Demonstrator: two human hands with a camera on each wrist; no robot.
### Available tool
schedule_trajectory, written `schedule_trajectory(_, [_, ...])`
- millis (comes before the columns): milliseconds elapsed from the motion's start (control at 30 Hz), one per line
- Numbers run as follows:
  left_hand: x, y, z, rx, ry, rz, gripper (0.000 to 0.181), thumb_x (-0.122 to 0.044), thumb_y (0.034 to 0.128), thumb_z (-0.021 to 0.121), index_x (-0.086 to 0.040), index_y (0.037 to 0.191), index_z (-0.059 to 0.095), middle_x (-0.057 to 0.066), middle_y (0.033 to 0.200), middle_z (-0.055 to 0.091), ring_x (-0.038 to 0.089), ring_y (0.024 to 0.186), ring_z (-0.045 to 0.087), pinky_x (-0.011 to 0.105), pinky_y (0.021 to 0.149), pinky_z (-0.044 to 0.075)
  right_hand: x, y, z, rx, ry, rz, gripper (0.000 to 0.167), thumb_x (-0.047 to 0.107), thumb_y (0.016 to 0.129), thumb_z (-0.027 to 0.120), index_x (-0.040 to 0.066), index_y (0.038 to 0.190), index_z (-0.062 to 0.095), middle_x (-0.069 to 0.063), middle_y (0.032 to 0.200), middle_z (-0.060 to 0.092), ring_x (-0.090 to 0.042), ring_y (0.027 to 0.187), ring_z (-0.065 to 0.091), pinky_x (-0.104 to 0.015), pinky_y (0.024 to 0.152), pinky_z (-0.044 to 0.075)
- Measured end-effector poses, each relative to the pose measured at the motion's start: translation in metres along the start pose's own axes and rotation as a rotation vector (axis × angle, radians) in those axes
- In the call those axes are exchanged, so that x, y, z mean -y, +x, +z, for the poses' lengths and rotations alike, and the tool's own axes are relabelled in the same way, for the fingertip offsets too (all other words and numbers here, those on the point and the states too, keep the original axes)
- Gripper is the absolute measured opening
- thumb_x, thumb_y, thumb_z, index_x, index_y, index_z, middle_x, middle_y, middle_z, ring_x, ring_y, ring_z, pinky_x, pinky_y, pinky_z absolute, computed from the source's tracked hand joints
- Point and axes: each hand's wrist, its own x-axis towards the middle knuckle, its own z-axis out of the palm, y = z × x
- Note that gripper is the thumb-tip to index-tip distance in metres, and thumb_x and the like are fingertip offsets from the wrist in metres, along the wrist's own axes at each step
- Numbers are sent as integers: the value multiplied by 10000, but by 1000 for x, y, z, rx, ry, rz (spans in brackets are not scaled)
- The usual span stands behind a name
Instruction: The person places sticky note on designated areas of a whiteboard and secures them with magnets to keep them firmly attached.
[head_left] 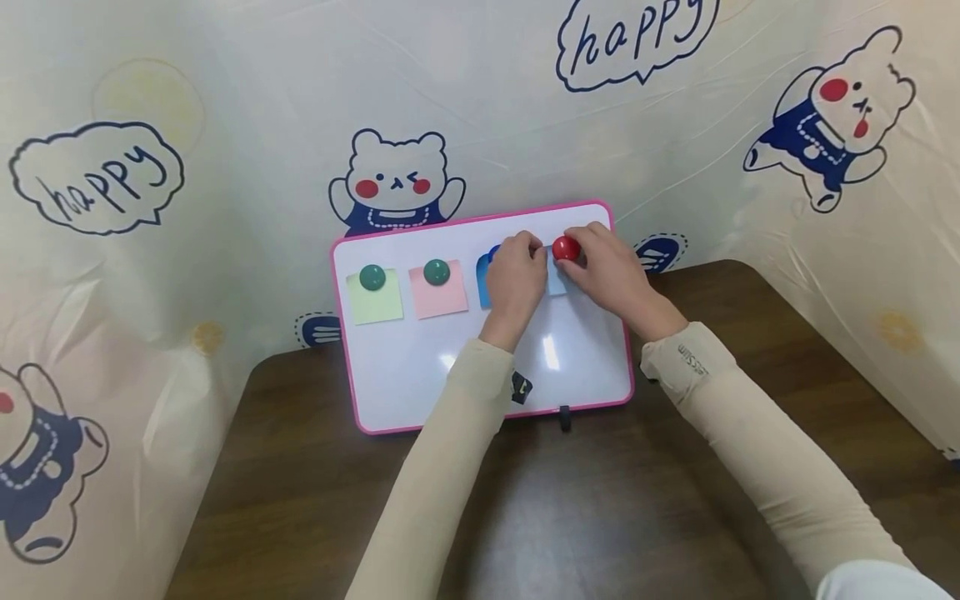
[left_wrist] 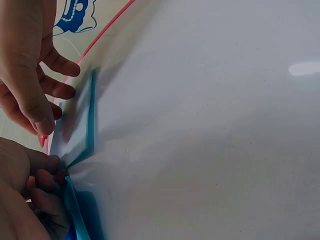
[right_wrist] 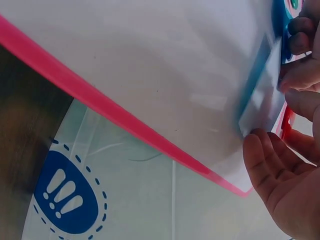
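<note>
A whiteboard [head_left: 487, 358] with a pink frame leans against the patterned backdrop. My left hand [head_left: 519, 279] pinches the edge of a light blue sticky note [head_left: 556, 282], which stands slightly off the board in the left wrist view. Between the right hand's [head_left: 611, 271] thumb and fingers is a round red magnet [head_left: 566, 248], at the note's top. Partly behind the left hand hang a darker blue note [head_left: 482, 283] and a blue magnet [head_left: 492, 253]. Further left, green magnets [head_left: 372, 277] hold a pale green note [head_left: 375, 307] and a pink note [head_left: 438, 302].
Beneath the board is a dark wooden table [head_left: 600, 500]. A black clip-like piece [head_left: 566, 418] sits at the board's lower edge, and a small black item [head_left: 521, 387] shows beside the left sleeve. Cartoon bears and writing cover the backdrop [head_left: 262, 150].
</note>
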Motion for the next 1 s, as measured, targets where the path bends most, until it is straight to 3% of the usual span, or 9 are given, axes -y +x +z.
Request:
schedule_trajectory(300, [-2, 1, 3, 22, 151, 22, 216, -293, 1033, 587, -100, 1098, 660, 46, 986, 628, 159, 808, 615, 297, 701, 534, -2, 7, 3, -6, -33, -6, 507, 197, 933, 739, 27, 1374, 556, -189, 1222, 562, -317, 1067, 585, -463, 940, 523])
schedule_trajectory(700, [-4, 5, 1, 31, 156, -8, 196, -289, 1022, 599, -101, 991, 640, 32, 867, 591, 155, 721, 586, 280, 622, 508, -3, 9, 4, -7, -88, -3, 492, 202, 949, 719, 48, 1389, 563, -195, 1175, 529, -328, 960, 595, -470, 891, 543])
schedule_trajectory(1000, [-8, 4, -3, 55, 165, -12, 204, -276, 1024, 596, -78, 1020, 646, 46, 861, 592, 162, 713, 595, 280, 621, 514, -7, 9, 6, -10, -102, 11, 502, 214, 945, 727, 60, 1394, 565, -196, 1152, 523, -325, 935, 590, -470, 862, 552])
